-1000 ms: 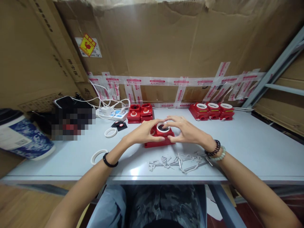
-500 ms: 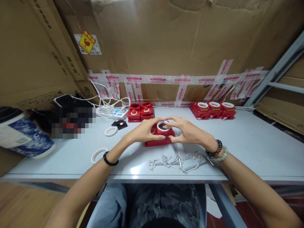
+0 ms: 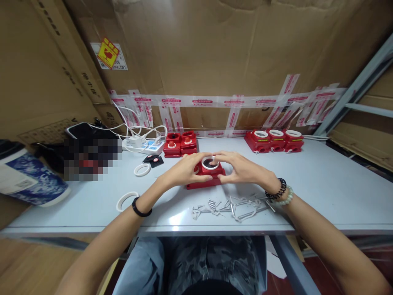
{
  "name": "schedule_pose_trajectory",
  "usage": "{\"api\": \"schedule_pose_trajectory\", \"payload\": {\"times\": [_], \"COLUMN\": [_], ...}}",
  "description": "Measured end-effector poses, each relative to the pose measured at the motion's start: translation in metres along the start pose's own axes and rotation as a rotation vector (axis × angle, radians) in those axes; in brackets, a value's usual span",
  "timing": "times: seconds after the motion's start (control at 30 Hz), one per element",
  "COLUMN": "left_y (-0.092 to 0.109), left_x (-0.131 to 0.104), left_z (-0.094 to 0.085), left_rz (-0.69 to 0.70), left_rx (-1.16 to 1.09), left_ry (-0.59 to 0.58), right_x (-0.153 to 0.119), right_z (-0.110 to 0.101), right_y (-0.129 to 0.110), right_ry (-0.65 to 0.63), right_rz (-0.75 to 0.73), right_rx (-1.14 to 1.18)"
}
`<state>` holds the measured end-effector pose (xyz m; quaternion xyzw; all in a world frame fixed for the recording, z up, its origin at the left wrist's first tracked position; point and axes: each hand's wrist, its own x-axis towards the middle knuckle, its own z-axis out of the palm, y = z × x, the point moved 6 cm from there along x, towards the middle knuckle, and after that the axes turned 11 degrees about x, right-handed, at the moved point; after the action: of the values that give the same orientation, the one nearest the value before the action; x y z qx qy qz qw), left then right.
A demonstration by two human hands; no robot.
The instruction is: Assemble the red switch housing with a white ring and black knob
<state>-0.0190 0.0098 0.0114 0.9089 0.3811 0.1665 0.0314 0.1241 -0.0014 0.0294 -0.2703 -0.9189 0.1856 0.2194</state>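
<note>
A red plastic unit (image 3: 205,180) lies flat on the grey table (image 3: 322,192) in front of me, with a white ring (image 3: 210,162) seated around its round top. My left hand (image 3: 184,170) cups the unit's left side, thumb along its front edge. My right hand (image 3: 241,168) holds the right side, fingertips touching the ring's rim. Just in front of the unit lies a scatter of small metal pins and clips (image 3: 231,205).
Two loose white rings (image 3: 142,169) (image 3: 127,201) lie to the left. Two red units (image 3: 180,144) stand at the back centre, three ringed ones (image 3: 274,139) at the back right. A power strip with cables (image 3: 144,144), a blue patterned cylinder (image 3: 29,178) and cardboard walls surround the table.
Both hands stay on the red unit and its ring; the fingers shift only slightly. The camera view has drifted a little.
</note>
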Motion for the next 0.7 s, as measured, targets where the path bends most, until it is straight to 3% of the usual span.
{"api": "schedule_pose_trajectory", "payload": {"times": [0.4, 0.7], "left_y": [0.002, 0.001], "left_x": [0.000, 0.002], "left_z": [0.003, 0.008], "left_rz": [0.011, 0.046], "left_rx": [0.005, -0.140], "left_ry": [-0.056, -0.105], "right_x": [0.003, 0.002], "right_z": [0.000, -0.001], "right_y": [0.006, 0.017], "right_ry": [0.003, -0.017], "right_rz": [-0.032, 0.056], "right_rx": [0.155, 0.286]}}
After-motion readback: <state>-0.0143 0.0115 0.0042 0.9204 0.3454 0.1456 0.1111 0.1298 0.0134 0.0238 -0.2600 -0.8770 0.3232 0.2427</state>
